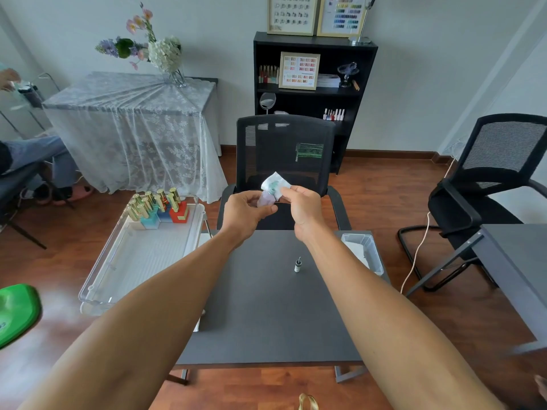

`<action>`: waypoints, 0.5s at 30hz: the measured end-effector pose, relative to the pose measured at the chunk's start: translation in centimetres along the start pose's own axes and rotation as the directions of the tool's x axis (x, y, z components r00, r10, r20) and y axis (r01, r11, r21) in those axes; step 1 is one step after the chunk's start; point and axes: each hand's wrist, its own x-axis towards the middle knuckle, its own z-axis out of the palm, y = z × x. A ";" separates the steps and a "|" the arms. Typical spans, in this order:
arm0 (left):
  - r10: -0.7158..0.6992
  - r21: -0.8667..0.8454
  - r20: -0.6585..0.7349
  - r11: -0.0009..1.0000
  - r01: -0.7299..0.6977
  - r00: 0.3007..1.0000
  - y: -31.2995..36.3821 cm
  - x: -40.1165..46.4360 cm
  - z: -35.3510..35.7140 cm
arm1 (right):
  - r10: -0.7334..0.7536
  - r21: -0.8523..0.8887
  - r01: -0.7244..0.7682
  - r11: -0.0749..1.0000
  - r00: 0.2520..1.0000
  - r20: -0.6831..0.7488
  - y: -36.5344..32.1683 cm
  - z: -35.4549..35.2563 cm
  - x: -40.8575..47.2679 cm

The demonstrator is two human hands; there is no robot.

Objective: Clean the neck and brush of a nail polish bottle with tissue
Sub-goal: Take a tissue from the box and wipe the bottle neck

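Both my hands are raised together above the far edge of the dark grey table (266,315). My right hand (302,207) pinches a crumpled white tissue (273,182) with green stains. My left hand (247,211) is closed around a small pale lilac object (265,199), mostly hidden by fingers and tissue; I cannot tell whether it is the bottle. The tissue is pressed against its top. A small silvery piece with a thin dark tip pointing up (298,264) stands alone on the table below my right wrist.
A clear tray (142,255) at the table's left holds several gold-capped polish bottles (157,205) at its far end. A clear bin (365,250) sits at the table's far right corner. A black mesh chair (284,161) faces me; another chair (488,187) stands right. A seated person (35,161) is far left.
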 end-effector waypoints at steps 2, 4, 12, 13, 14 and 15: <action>-0.014 0.029 -0.035 0.999 0.015 0.999 -0.2 0.2 0.1 | -0.004 -0.027 0.004 1.000 1.000 -0.024 0.2 -0.1 -0.1; -0.039 0.040 -0.083 0.998 0.043 0.996 -0.3 0.5 -0.1 | -0.023 -0.063 0.020 0.998 0.998 -0.054 0.4 -0.3 -0.1; 0.034 0.029 0.058 0.999 -0.036 0.998 -0.5 1.0 -1.3 | -0.081 -0.027 0.079 0.997 0.991 -0.108 -0.2 -1.1 0.5; 0.047 0.037 0.081 0.998 -0.050 0.996 -0.4 0.9 -1.2 | -0.084 -0.025 0.082 0.996 0.991 -0.106 -0.3 -1.1 0.6; 0.055 0.045 0.102 0.997 -0.060 0.993 -0.4 0.7 -1.2 | -0.089 -0.027 0.086 0.996 0.990 -0.105 -0.4 -1.1 0.6; 0.053 0.043 0.119 0.997 -0.059 0.991 -0.3 0.6 -1.1 | -0.093 -0.029 0.091 0.995 0.990 -0.106 -0.5 -1.2 0.6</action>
